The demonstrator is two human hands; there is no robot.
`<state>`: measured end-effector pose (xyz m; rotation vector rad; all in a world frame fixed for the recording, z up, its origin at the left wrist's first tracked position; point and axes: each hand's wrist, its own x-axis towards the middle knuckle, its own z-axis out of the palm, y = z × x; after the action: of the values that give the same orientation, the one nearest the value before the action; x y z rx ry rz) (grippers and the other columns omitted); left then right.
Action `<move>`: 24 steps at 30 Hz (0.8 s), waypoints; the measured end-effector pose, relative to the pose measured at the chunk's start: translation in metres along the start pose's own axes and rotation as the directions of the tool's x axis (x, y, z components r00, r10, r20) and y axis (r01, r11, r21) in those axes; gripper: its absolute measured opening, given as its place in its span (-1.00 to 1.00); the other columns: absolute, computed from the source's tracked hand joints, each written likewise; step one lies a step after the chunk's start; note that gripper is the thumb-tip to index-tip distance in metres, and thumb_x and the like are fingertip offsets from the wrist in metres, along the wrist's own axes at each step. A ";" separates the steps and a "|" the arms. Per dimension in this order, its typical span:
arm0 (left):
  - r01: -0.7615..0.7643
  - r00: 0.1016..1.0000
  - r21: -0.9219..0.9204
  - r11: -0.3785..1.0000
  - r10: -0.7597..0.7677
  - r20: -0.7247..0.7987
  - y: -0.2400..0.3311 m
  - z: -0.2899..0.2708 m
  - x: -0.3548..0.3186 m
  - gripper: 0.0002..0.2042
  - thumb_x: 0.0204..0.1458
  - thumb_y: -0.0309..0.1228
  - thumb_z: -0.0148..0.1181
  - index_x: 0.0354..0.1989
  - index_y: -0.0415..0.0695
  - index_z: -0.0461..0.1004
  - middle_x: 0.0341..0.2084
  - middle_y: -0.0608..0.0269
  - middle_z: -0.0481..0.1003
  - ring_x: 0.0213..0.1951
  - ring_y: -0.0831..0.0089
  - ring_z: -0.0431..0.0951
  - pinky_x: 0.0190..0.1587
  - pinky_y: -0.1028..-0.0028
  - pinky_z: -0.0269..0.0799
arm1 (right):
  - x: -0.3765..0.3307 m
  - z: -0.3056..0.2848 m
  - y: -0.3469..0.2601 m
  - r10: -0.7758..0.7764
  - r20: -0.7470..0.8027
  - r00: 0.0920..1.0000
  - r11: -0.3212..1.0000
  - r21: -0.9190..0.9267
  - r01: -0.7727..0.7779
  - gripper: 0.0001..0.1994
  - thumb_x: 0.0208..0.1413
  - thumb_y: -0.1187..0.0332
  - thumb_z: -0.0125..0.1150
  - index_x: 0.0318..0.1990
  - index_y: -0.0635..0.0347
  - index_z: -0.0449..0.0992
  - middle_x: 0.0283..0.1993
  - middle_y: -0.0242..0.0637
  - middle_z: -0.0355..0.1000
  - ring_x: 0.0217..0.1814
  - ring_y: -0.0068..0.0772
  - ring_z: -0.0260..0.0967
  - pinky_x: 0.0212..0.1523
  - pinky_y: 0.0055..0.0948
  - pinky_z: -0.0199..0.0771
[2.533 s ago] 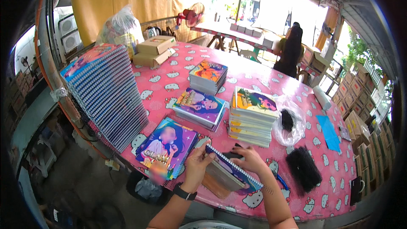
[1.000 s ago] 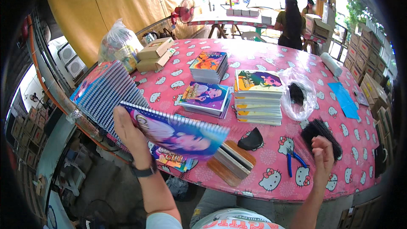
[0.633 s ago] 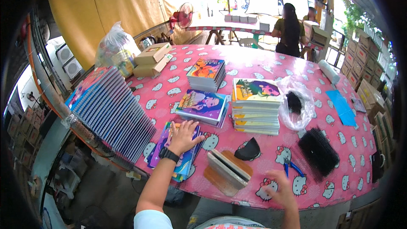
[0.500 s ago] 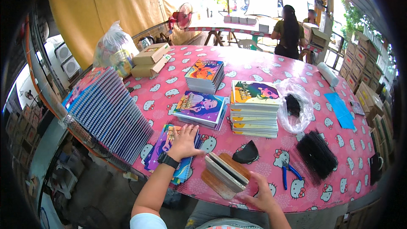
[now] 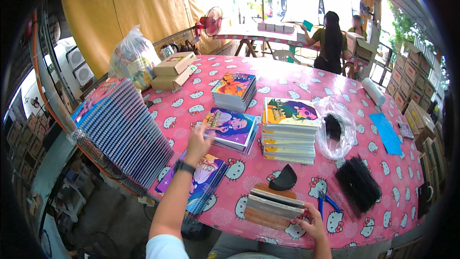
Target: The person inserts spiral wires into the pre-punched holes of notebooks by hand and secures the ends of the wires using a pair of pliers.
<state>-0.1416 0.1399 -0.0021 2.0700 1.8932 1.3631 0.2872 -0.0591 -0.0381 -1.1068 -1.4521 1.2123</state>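
Head view: your left hand [image 5: 199, 140] hangs fingers spread, gripping nothing, over the near edge of the purple-cover notebook stack [image 5: 230, 128]. At its 6 o'clock, under your wrist, lies the flat notebook [image 5: 203, 180]. Your right hand [image 5: 311, 220] sits at the table's near edge, fingers curled on the right end of the small slanted book pile [image 5: 270, 206]. Blue-handled pliers [image 5: 326, 202] lie just beside that hand, at 1 o'clock. A black half-round piece [image 5: 283, 178] rests at the pile's 12 o'clock. The long row of spiral notebooks [image 5: 122, 132] leans at 9 o'clock on the pink tablecloth [image 5: 297, 79].
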 end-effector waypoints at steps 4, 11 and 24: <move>0.388 0.882 0.403 0.829 -0.460 0.098 -0.034 0.026 0.044 -0.50 -0.10 -0.06 0.23 -0.18 -0.29 0.48 -0.26 -0.18 0.50 -0.15 -0.08 0.50 -0.12 0.08 0.40 | -0.009 0.003 -0.023 -0.024 -0.086 0.996 0.996 0.088 0.032 -0.56 -0.19 0.52 0.29 -0.04 0.26 0.45 -0.17 -0.13 0.41 -0.01 -0.27 0.36 -0.01 -0.39 0.37; 0.497 0.859 0.248 0.832 -0.511 -0.006 -0.091 0.012 0.052 -0.56 -0.28 -0.20 0.43 -0.28 -0.27 0.53 -0.37 -0.12 0.55 -0.27 0.06 0.57 -0.24 0.23 0.46 | -0.022 -0.019 -0.036 -0.010 -0.076 0.997 0.950 -0.311 -0.014 -0.64 -0.13 0.54 0.25 -0.09 0.25 0.49 -0.04 -0.19 0.43 0.00 -0.27 0.34 -0.04 -0.39 0.38; 0.478 0.878 -0.501 0.722 -0.387 0.280 -0.007 -0.060 0.042 -0.63 -0.15 -0.71 0.14 -0.09 -0.31 0.35 -0.30 0.22 0.48 -0.31 0.45 0.50 -0.29 0.46 0.46 | 0.002 -0.011 -0.063 -0.478 -0.228 0.848 0.832 -0.426 0.354 -0.79 -0.08 0.49 0.23 -0.22 0.24 0.53 -0.18 -0.16 0.48 -0.14 -0.28 0.41 -0.11 -0.39 0.38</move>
<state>-0.1884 0.1452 0.0550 1.2997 1.5227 1.3606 0.2929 -0.0626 0.0259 -1.0882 -1.5882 0.4221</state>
